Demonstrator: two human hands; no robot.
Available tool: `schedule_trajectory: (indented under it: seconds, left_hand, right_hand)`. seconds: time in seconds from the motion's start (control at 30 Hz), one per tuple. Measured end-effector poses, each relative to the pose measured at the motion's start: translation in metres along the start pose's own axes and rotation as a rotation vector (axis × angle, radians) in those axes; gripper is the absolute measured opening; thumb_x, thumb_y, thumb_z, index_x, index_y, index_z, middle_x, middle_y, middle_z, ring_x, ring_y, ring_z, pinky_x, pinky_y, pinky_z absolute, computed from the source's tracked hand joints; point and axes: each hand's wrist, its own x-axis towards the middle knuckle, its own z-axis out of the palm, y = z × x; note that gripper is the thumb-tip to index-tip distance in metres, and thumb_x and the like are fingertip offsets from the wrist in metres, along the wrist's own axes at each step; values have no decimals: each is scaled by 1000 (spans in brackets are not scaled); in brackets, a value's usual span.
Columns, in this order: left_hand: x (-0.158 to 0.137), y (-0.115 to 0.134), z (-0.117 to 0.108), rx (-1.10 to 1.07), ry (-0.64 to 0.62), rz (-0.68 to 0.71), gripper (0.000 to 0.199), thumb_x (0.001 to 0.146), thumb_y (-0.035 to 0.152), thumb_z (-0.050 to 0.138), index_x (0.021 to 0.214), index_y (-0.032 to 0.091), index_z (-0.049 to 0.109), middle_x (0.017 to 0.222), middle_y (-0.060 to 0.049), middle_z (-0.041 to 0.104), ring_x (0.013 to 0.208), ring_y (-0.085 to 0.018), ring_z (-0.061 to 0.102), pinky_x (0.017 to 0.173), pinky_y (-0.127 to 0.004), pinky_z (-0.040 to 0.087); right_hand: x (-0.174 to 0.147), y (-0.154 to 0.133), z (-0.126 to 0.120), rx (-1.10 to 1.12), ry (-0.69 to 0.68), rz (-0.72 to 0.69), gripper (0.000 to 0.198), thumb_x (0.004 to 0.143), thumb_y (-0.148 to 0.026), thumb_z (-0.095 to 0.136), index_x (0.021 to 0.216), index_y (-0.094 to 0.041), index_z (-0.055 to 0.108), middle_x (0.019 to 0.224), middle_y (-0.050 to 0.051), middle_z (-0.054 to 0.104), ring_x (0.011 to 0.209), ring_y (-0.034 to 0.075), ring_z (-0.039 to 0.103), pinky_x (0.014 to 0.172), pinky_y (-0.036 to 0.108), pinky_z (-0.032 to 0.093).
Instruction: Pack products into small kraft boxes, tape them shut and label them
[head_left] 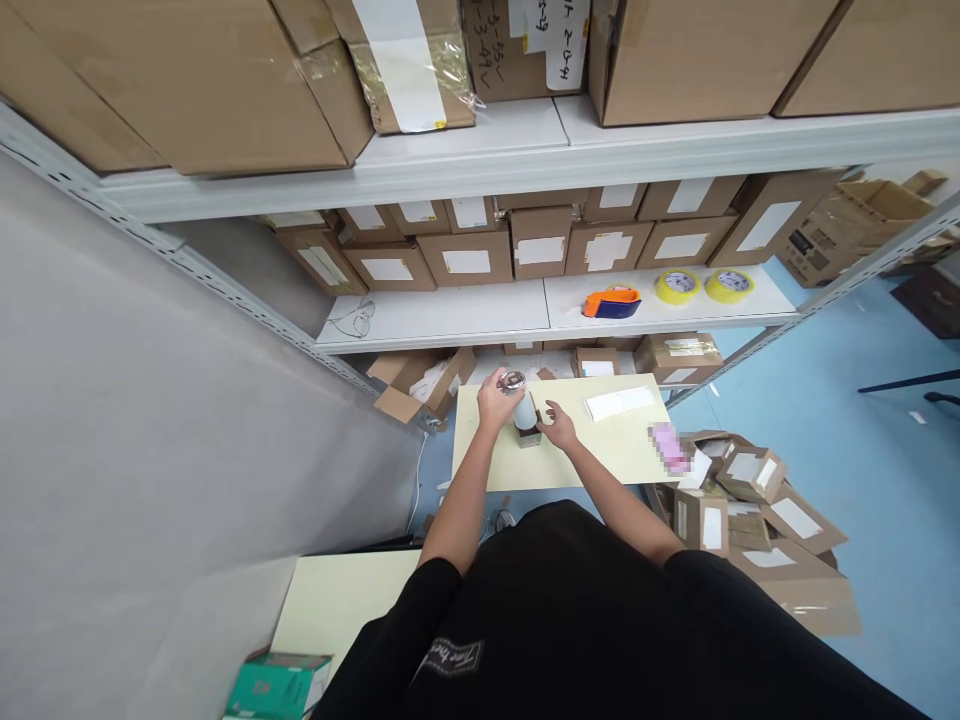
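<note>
My left hand [496,402] is closed around the upper part of a pale cylindrical bottle [525,413] with a shiny silver top. The bottle's lower end meets a small dark box [529,437] on the cream table [480,465]; whether it is inside or in front of the box I cannot tell. Close by on the right, my right hand [559,426] has its thumb and fingers apart, with its fingertips near the box and nothing visible in its grasp.
White papers [621,402] and a blurred pink item [670,447] lie at the table's right. Behind stands a shelf [450,315] with cardboard boxes, an orange-and-blue tape dispenser [611,303] and yellow tape rolls [677,287]. Discarded cartons [795,515] cover the floor at right; an open carton [420,380] sits left.
</note>
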Motion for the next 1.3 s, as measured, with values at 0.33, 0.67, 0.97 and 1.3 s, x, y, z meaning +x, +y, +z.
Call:
schedule_trajectory:
  seconds: [0.33, 0.67, 0.97, 1.3]
  left_hand:
    - [-24, -33, 14, 85, 4, 44, 67, 70, 21, 81, 136, 22, 66, 120, -9, 65, 110, -25, 66, 107, -42, 54]
    - [-31, -47, 26, 103, -46, 141, 73, 71, 18, 80, 141, 24, 62, 129, -12, 55, 122, -28, 60, 116, -44, 46]
    - [-50, -97, 25, 373, -224, 27, 83, 65, 22, 86, 143, 21, 60, 129, -16, 63, 139, -39, 47, 119, -53, 35]
    - [-50, -127, 10, 232, -1, -126, 37, 96, 44, 58, 123, 21, 71, 130, -15, 67, 128, -30, 60, 116, -47, 42]
  right_hand:
    - [15, 16, 31, -109, 56, 173, 24, 84, -30, 60, 60, -24, 59, 69, 5, 74, 76, 20, 69, 67, 25, 46]
    - [20, 19, 36, -99, 86, 175, 22, 81, -32, 59, 61, -24, 55, 63, 4, 69, 66, 18, 64, 60, 24, 43]
    - [16, 11, 33, -102, 93, 103, 23, 81, -31, 59, 61, -25, 50, 67, 1, 67, 71, 17, 62, 64, 22, 43]
    - [15, 12, 35, -82, 68, 154, 25, 84, -29, 60, 61, -25, 49, 65, 0, 65, 69, 17, 61, 66, 24, 44]
